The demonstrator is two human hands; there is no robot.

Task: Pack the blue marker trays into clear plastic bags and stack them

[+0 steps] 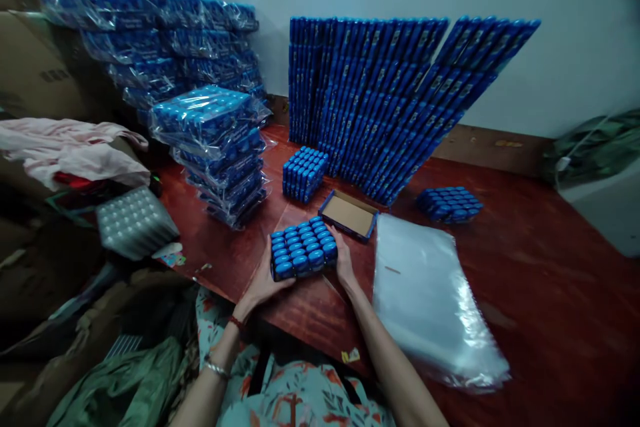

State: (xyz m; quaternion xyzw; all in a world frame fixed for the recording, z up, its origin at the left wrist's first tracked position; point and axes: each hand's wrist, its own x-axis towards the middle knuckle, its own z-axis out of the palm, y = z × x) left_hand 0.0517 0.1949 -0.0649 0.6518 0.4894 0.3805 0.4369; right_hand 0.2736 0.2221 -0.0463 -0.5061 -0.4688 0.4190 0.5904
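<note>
Between my two hands is a tray of blue-capped containers (303,248), packed in tight rows in a shallow dark box. My left hand (266,280) grips its left side, thumb along the near edge. My right hand (343,255) presses against its right side. Just behind it lies an open shallow cardboard tray (349,215) with a bare brown bottom. A block of blue containers (305,173) stands beyond, to the left. Right of my right arm, a stack of clear plastic bags (425,287) lies flat on the red table (545,280).
Film-wrapped blue packs (210,147) stand stacked at left, with more piles (135,40) behind. Tall leaning columns of blue containers (380,93) line the wall. A small blue group (450,204) sits at right. A grey egg-crate-like block (135,221) and pink cloth (75,147) are at left.
</note>
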